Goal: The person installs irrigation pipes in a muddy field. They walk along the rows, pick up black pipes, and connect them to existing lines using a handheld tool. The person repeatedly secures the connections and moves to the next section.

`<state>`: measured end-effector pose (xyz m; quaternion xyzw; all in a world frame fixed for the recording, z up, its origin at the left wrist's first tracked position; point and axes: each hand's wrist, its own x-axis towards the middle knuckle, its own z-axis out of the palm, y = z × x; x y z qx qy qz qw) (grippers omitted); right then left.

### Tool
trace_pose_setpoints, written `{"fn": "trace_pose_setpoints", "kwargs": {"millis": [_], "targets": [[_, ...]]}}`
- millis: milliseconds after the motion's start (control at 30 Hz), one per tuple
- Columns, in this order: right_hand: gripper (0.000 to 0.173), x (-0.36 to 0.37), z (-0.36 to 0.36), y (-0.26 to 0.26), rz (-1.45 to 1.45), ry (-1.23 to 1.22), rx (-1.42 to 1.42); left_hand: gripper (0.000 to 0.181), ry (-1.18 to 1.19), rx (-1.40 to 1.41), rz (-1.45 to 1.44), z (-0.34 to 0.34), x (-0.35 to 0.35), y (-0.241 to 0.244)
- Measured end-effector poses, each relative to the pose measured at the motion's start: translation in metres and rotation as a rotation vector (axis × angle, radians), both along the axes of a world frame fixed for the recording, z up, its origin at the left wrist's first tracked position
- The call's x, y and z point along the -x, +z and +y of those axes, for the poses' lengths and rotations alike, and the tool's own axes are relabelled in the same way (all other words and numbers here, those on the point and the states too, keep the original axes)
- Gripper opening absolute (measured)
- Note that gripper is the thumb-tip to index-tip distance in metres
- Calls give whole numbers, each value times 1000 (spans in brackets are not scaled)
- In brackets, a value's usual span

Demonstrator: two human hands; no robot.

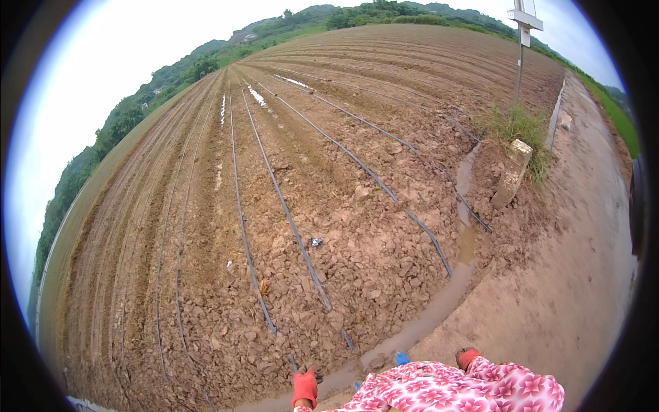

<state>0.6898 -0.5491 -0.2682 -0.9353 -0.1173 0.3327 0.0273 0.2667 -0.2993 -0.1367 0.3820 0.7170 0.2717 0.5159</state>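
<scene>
At the bottom of the view is my left hand (305, 385) in a red glove, with dark, muddy-looking fingers. It appears just in front of the near end of a dark drip irrigation tape (257, 296); whether it touches the tape is unclear. My right hand (466, 357), also in a red glove with a dark front, is beside the pink flowered sleeve (507, 383). The picture does not settle whether either hand grips anything. A second tape (288, 216) runs along the cloddy soil (355, 268) before me. A blue shoe tip (401, 358) shows below my body.
A muddy water ditch (437, 309) curves between the field and a dirt path (545, 309). A leaning concrete post (512, 172) stands by grass (538, 136) and a metal pole (519, 72). A dark tyre-like shape (637, 206) sits at the right rim. More tapes (355, 159) cross the field.
</scene>
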Motion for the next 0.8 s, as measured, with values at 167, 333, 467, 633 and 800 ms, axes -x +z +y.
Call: {"fn": "trace_pose_setpoints", "kwargs": {"millis": [167,333,467,633,800], "targets": [[43,-42,41,-7,211,179,54,14,69,-49,-229,-7,-7,-49],[43,-60,60,-4,70,230,-60,13,54,-16,-261,-8,-17,-88],[46,-72,53,-11,10,202,-156,15,55,36,-283,-5,-47,-64],[48,-92,32,-6,202,28,-74,17,-78,-38,-267,9,-88,-40],[45,-83,-21,-24,99,-126,-130,23,-207,-55,-204,29,-100,-53]]}}
